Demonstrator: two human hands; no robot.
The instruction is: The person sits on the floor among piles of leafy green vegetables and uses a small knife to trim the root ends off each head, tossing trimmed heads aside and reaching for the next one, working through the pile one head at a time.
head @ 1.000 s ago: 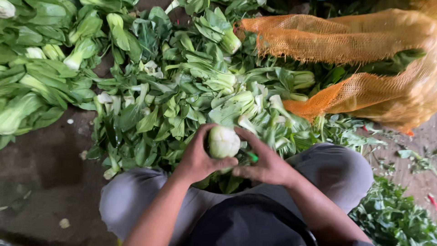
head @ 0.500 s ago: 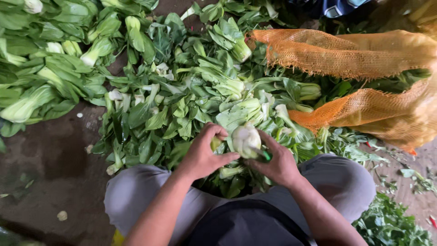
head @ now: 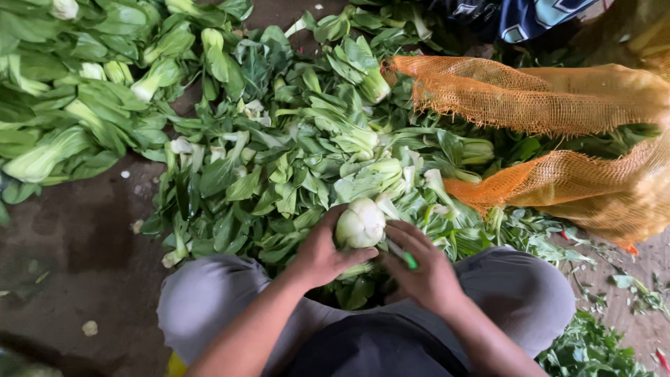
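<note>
Hands meet over the lap, w/ knees apart on the floor [head: 77, 244]. Left hand [head: 322, 253] has fingers clamped round a bok choy [head: 360, 223], pale base up. Right hand [head: 424, 269] sits just beside it, fingers closed on a green-handled knife [head: 403, 255]. Greens pile [head: 279, 160] lies ahead; orange mesh sack [head: 544, 105] at floor's right edge.

Coarse orange mesh sack [head: 537, 98], glossy leaves [head: 279, 174]
</note>
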